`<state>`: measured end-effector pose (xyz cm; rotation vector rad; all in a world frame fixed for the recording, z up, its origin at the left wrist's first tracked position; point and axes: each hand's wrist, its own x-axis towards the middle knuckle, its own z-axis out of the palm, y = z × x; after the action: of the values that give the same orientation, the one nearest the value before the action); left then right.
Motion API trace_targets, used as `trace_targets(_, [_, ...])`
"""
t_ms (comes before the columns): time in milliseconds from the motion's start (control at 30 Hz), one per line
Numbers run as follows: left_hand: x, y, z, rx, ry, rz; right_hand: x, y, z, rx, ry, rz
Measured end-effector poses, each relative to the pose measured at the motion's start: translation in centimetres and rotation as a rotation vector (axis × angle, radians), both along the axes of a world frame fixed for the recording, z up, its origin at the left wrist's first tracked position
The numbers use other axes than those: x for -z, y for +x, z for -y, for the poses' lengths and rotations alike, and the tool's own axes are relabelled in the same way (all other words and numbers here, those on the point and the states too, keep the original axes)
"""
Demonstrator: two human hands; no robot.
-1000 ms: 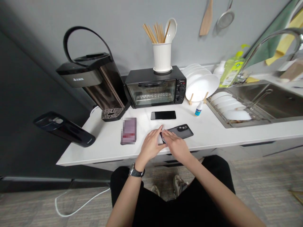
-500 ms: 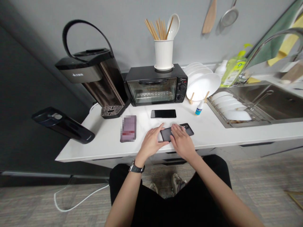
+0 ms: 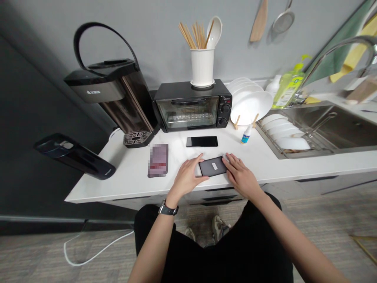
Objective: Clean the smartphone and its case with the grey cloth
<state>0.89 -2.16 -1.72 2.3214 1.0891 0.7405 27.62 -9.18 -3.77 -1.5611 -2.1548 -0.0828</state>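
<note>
A dark phone with a small white label lies on the white counter near its front edge. My left hand, with a watch on the wrist, grips the phone's left end between thumb and fingers. Over the phone's right end lies my right hand, its fingers stretched out and hiding that end. A second phone, with a black screen, lies behind them. To the left is a blurred purplish flat item. A small white and blue bottle stands at the back right.
A toaster oven carries a white utensil holder. At left stand a drinks dispenser and a dark cylindrical device. White plates, a green soap bottle and a metal sink are on the right.
My right hand has slid right along the phone, uncovering its middle and the white label. My left hand keeps its hold. The view has shifted slightly.
</note>
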Motion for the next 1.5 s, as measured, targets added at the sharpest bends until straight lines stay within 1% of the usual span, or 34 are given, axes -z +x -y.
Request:
trace_targets(67, [0.0, 0.0, 0.0, -0.007, -0.006, 0.001, 0.1, -0.8, -1.1, 0.042, 0.002, -0.001])
trace_targets(133, [0.0, 0.0, 0.0, -0.007, -0.005, 0.008, -0.1, -2.9, -2.0, 0.041, 0.002, -0.004])
trace_targets(267, [0.0, -0.1, 0.0, -0.014, -0.009, -0.007, -0.8, -8.2, -2.2, -0.087, -0.033, -0.021])
trace_targets(333, [0.0, -0.1, 0.1, -0.035, -0.015, -0.018, -1.0, -10.0, -1.6, -0.142, -0.046, -0.047])
trace_targets(367, [0.0, -0.1, 0.1, -0.039, -0.017, -0.017, -1.0, -10.3, -1.3, -0.171, -0.048, -0.06])
trace_targets(433, [0.1, -0.2, 0.1, -0.03, -0.016, -0.005, -0.9, -9.8, -0.4, -0.242, -0.049, -0.071])
trace_targets(500, [0.1, -0.2, 0.1, -0.023, -0.011, 0.009, -0.7, -7.7, 0.5, -0.287, -0.056, -0.059])
trace_targets(533, [0.1, -0.2, 0.1, -0.025, -0.011, 0.014, -0.6, -6.3, 0.8, -0.28, -0.061, -0.045])
trace_targets(567, [0.1, -0.1, 0.0, -0.028, -0.012, 0.016, -0.5, -4.7, 1.0, -0.251, -0.063, -0.028])
trace_targets(667, [0.1, 0.0, -0.1, -0.022, -0.021, 0.006, -0.4, -0.7, 0.9, -0.102, -0.05, 0.017])
trace_targets(733, [0.0, 0.0, -0.1, -0.019, -0.025, -0.007, -0.2, 0.5, 0.2, -0.024, -0.042, 0.012])
trace_targets(767, [0.0, 0.1, -0.1, -0.02, -0.026, -0.011, -0.1, 0.4, -0.3, 0.008, -0.04, 0.0])
trace_targets(833, [0.0, 0.1, -0.1, -0.024, -0.029, -0.01, 0.1, -0.9, -1.5, 0.071, -0.028, -0.032])
trace_targets(900, [-0.1, 0.1, -0.1, -0.024, -0.028, -0.003, 0.2, -3.3, -2.6, 0.115, -0.003, -0.05])
trace_targets(933, [0.0, 0.1, -0.1, -0.021, -0.025, -0.002, 0.1, -4.7, -2.9, 0.108, 0.008, -0.052])
trace_targets(1033, [0.1, 0.0, 0.0, -0.017, -0.008, -0.02, -0.4, -8.7, -2.7, 0.006, 0.005, -0.061])
trace_targets(1100, [0.1, -0.1, 0.0, -0.032, 0.004, -0.036, -0.7, -10.2, -1.8, -0.074, -0.02, -0.081])
trace_targets(1133, [0.2, -0.1, 0.0, -0.036, 0.007, -0.036, -0.7, -10.4, -1.2, -0.115, -0.033, -0.089])
trace_targets(1200, [0.2, -0.2, 0.1, -0.031, 0.014, -0.019, -0.6, -9.6, 0.0, -0.194, -0.051, -0.086])
trace_targets(1267, [0.2, -0.2, 0.1, -0.016, 0.018, 0.003, -0.3, -7.4, 1.0, -0.226, -0.06, -0.056])
trace_targets(1333, [0.2, -0.2, 0.0, -0.017, 0.018, 0.012, 0.0, -4.3, 1.5, -0.19, -0.055, -0.013])
trace_targets(1400, [0.1, -0.1, 0.0, -0.025, 0.011, 0.008, 0.3, -1.2, 1.2, -0.119, -0.041, 0.02])
trace_targets(1467, [-0.1, 0.0, -0.1, -0.025, 0.0, -0.003, 0.4, 0.9, 0.3, -0.034, -0.027, 0.022])
trace_targets(1500, [-0.2, 0.1, -0.1, -0.022, -0.007, -0.011, 0.4, 1.3, -0.4, 0.011, -0.023, 0.013])
